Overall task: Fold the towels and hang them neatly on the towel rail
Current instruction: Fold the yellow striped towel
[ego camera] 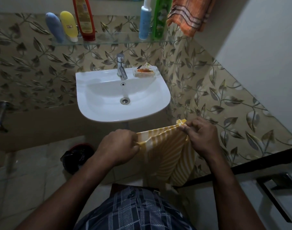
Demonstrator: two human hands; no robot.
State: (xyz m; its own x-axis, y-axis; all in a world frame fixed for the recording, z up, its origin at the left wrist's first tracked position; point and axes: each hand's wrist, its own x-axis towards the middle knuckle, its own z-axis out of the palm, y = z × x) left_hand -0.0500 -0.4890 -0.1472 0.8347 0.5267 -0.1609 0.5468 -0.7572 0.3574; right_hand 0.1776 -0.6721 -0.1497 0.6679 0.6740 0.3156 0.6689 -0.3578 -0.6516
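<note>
Just in front of the washbasin (85, 103), I stretched the yellow striped towel (167, 155) between my left hand (118, 146) and right hand (200, 138), fingers pinched on its top corners, so it hung flat for folding.

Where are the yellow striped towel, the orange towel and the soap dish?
yellow striped towel (167, 151): head view, hanging middle of the cloth.
orange towel (186, 15): head view, its dark-striped band.
soap dish (144, 76): head view, its front wall.
</note>
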